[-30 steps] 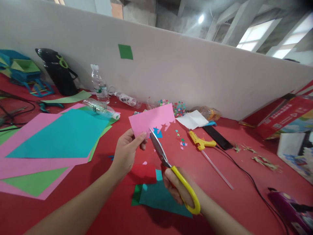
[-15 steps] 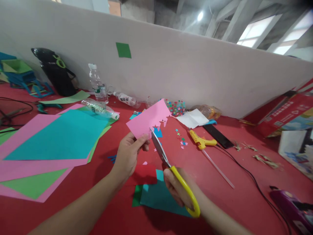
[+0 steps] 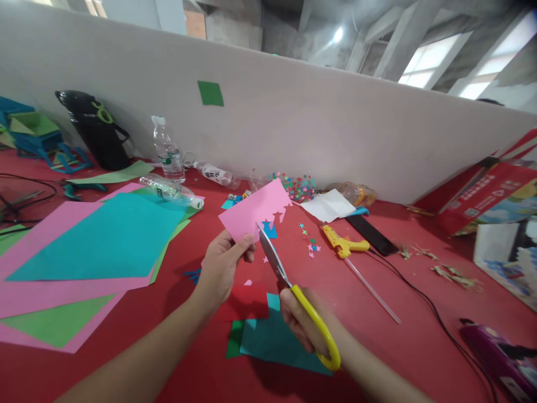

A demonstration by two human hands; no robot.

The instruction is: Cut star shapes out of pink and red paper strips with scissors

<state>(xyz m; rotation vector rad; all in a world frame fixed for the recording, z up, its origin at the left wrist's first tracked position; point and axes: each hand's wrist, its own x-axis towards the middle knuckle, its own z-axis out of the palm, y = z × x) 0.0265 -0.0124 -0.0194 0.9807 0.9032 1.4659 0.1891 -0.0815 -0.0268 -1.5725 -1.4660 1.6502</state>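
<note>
My left hand (image 3: 220, 266) pinches the lower corner of a pink paper sheet (image 3: 254, 210) with a jagged cut edge, held up over the red table (image 3: 394, 330). My right hand (image 3: 302, 322) grips yellow-handled scissors (image 3: 293, 291); their blade tips touch the pink paper's lower edge beside my left thumb. Under my hands lie small teal, green and red paper pieces (image 3: 268, 338). Tiny cut stars (image 3: 310, 243) are scattered just right of the blades.
Large teal, pink and green sheets (image 3: 92, 240) cover the left. Plastic bottles (image 3: 168, 148), a black bag (image 3: 94, 129) and a white partition (image 3: 293, 123) stand behind. A yellow glue gun (image 3: 344, 243) with black cord, a phone (image 3: 371, 234), boxes (image 3: 482, 196) and a purple tool (image 3: 495, 352) lie right.
The pink paper has tilted and dropped slightly toward the table. The scissors stay at its lower edge, blades nearly unchanged. The view shifted a little.
</note>
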